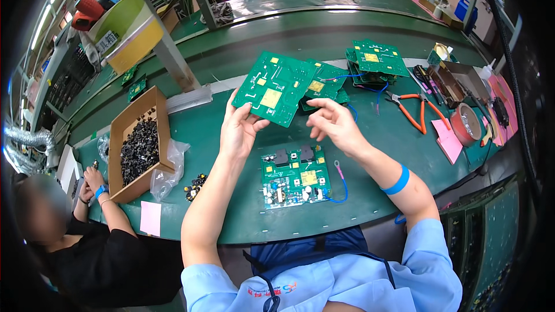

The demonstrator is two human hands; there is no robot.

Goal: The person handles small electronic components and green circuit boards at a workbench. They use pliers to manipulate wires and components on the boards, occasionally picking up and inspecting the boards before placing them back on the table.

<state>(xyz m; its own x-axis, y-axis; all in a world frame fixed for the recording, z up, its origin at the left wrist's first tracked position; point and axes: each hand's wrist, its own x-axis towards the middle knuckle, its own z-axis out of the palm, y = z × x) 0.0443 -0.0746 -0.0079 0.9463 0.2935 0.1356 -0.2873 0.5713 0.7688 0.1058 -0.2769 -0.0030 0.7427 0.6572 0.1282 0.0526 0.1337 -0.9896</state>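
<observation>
In the head view, the left hand point(239, 131) gripped the low left corner of a big green board point(276, 88), with the thumb on the side facing the camera, and the board hung tilted at 12 o'clock, above the table point(231, 228). The right hand point(338, 128) was at about 1 o'clock, just beside that board, with its fingers bent in a loose curl and nothing to be seen in them; I could not tell if a fingertip touched the pile of boards point(325, 85) behind it. Only one corner was held, so the big board could tip or slip if the left hand's grip went soft. Right under it, at 5 o'clock, a board full of parts point(298, 178) lay flat on the table, so a drop could bend or snap its little bits. Its blue wire point(345, 190) poked out at 4 o'clock, and a sleeve or arm could catch it and drag that board along. Another blue wire point(347, 76) ran from the pile at about 1 o'clock; if the right hand hooked it, the boards there could slide. At 2 o'clock a taller stack point(380, 59) sat unevenly, and a bump could make it topple. The small heap of parts point(196, 187) at 8 o'clock was close to the left forearm, which could knock it and scatter the pieces.
</observation>
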